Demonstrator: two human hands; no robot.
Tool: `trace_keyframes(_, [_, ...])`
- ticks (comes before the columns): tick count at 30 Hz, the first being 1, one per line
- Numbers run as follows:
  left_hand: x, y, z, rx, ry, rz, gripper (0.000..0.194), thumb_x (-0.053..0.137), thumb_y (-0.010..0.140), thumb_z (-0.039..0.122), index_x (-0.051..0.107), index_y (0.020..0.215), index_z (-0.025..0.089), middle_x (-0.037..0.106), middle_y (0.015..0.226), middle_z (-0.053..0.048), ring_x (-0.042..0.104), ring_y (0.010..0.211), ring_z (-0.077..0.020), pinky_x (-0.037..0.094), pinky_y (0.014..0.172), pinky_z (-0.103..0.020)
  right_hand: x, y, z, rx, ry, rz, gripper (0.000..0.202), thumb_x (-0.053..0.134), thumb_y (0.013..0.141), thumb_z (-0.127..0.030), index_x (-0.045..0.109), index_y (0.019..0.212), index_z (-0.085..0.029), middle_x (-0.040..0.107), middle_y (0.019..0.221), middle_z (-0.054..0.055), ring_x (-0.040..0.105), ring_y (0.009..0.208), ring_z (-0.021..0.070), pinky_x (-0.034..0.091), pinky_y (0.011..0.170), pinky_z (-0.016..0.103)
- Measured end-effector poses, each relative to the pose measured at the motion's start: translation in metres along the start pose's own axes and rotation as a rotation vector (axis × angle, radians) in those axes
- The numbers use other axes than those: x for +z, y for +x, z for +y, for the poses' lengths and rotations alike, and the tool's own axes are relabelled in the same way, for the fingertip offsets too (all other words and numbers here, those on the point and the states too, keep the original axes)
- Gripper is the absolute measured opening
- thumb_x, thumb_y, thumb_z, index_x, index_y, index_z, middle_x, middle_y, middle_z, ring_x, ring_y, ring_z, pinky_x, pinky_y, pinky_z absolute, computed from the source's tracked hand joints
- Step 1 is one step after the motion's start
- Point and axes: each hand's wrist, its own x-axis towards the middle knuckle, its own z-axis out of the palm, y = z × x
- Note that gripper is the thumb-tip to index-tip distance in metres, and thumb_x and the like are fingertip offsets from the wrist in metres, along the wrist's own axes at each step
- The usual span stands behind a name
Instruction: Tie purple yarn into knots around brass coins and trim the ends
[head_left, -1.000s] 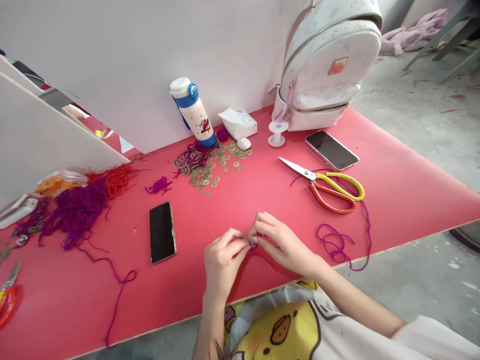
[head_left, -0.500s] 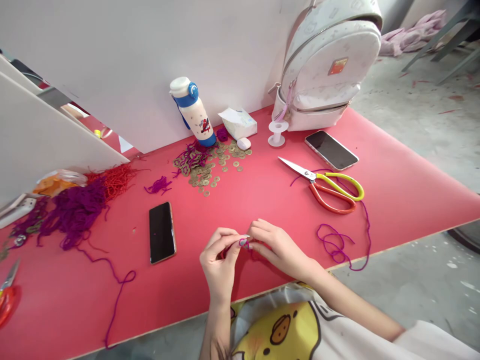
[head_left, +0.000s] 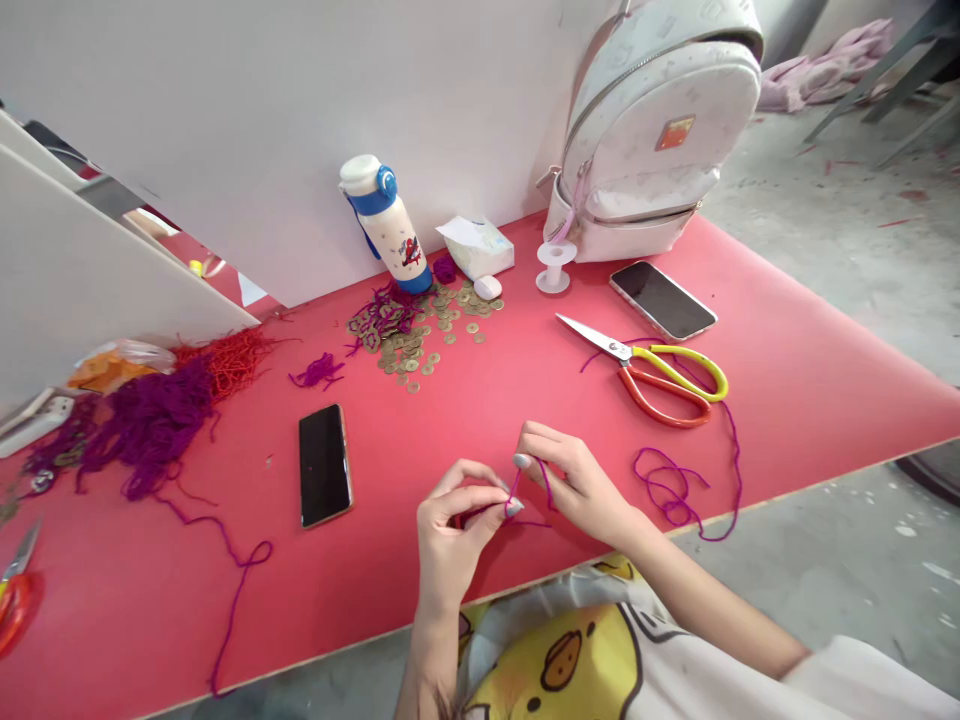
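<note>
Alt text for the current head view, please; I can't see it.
The left hand and right hand hold a purple cord between them, over a red table. Scissors lie to their right; brass-coloured discs and a white-and-blue bottle are farther back.

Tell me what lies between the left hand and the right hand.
In the head view, purple thread spans the gap from the left hand to the right hand.

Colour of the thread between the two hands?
The thread is purple; best seen in the head view.
</note>
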Motion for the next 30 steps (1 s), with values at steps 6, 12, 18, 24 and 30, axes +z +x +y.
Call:
trace_keyframes(6, [0.004, -0.001, -0.008, -0.036, -0.269, 0.141, 0.013, 0.079, 0.079, 0.029, 0.077, 0.069, 0.02, 0.076, 0.085, -0.005, 0.048, 0.051, -0.0064, 0.038, 0.048, -0.019, 0.008, -0.005, 0.003, 0.042, -0.069, -0.16, 0.027, 0.042, 0.102, -0.019, 0.057, 0.079, -0.02, 0.054, 0.076, 0.0, 0.052, 0.068, 0.0148, 0.04, 0.063, 0.025])
trace_keyframes(12, [0.006, 0.004, -0.007, 0.004, -0.096, 0.321, 0.007, 0.076, 0.082, 0.025, 0.078, 0.077, 0.021, 0.073, 0.078, -0.003, 0.063, 0.069, -0.0123, 0.048, 0.059, -0.019, 0.014, -0.01, 0.002, 0.137, -0.138, 0.134, 0.018, 0.057, 0.093, -0.015, 0.063, 0.107, -0.024, 0.059, 0.096, 0.005, 0.06, 0.087, 0.0197, 0.049, 0.076, 0.03])
trace_keyframes(18, [0.008, 0.01, -0.009, -0.001, -0.014, 0.408, 0.012, 0.074, 0.084, 0.028, 0.076, 0.076, 0.019, 0.068, 0.075, -0.001, 0.061, 0.07, -0.0124, 0.049, 0.063, -0.02, 0.029, -0.021, -0.006, 0.061, -0.015, 0.092, 0.017, 0.059, 0.097, -0.023, 0.071, 0.109, -0.024, 0.054, 0.077, 0.001, 0.055, 0.066, 0.0145, 0.045, 0.061, 0.025])
trace_keyframes(24, [0.007, 0.014, -0.008, -0.044, 0.027, 0.382, 0.019, 0.072, 0.085, 0.031, 0.074, 0.073, 0.017, 0.067, 0.073, -0.001, 0.059, 0.068, -0.0129, 0.049, 0.062, -0.02, 0.045, -0.018, -0.002, 0.174, -0.103, 0.037, 0.022, 0.064, 0.093, -0.025, 0.069, 0.114, -0.022, 0.054, 0.077, 0.0, 0.053, 0.062, 0.0148, 0.04, 0.057, 0.025])
trace_keyframes(30, [0.003, 0.021, -0.008, -0.043, 0.115, 0.322, 0.021, 0.069, 0.087, 0.03, 0.073, 0.072, 0.017, 0.067, 0.071, -0.002, 0.06, 0.066, -0.0137, 0.048, 0.061, -0.021, 0.044, -0.003, -0.001, 0.239, 0.139, 0.01, 0.009, 0.065, 0.091, -0.023, 0.06, 0.084, -0.02, 0.052, 0.072, -0.003, 0.048, 0.062, 0.013, 0.039, 0.059, 0.023])
